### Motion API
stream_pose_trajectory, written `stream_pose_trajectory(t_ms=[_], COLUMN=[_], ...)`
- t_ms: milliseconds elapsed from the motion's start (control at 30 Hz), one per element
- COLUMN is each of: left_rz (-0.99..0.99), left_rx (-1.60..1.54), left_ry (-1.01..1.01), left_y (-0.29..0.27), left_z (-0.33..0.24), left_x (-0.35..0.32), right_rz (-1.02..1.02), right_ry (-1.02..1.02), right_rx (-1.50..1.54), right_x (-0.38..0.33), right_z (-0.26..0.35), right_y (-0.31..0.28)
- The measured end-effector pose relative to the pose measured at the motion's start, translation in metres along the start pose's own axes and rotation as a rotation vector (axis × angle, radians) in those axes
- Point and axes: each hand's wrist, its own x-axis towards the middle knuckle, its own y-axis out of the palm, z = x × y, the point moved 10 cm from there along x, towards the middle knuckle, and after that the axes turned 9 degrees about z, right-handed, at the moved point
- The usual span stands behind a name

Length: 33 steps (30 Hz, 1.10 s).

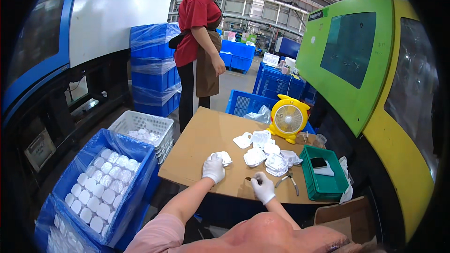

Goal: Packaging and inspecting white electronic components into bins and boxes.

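My left hand [214, 168], in a white glove, is closed on the near side of a white plastic part [225, 158] at the cardboard-covered table's [197, 136] left half. To its right my right hand [263, 188], also gloved, has its fingers curled together low over the table's near edge. A small dark tip [248, 178] sticks out leftward from those fingers; its kind is too small to tell. Cutting pliers [292, 185] lie just right of that hand. Beyond both hands, several white molded parts [255, 156] are heaped on the table.
A yellow fan [288, 118] stands at the table's far right, a green tray [323, 193] at its right edge. On the left are a blue crate [150, 159] of stacked white parts and a white basket [166, 136]. A co-worker [199, 42] stands beyond; machines flank both sides.
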Motion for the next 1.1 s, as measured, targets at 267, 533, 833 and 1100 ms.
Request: stream_pose_trajectory(t_ms=[267,533,833,1100], left_rz=[-0.004,0.0,0.009,-0.032], left_rx=[0.024,0.02,0.022,0.003], left_ry=[-0.013,-0.019,-0.011,-0.039], left_y=[0.0,0.004,0.006,0.004], left_z=[0.005,0.0,0.001,0.008], left_x=[0.0,0.0,0.002,-0.005], right_rz=[0.61,-0.288,0.045,0.22], right_ry=[0.572,-0.058,0.024,0.237], right_rx=[0.795,0.015,0.042,-0.128], right_x=[-0.066,-0.066,-0.091,-0.108], right_z=[-0.02,0.064,0.024,0.015], right_y=[0.067,-0.045,0.016,0.015])
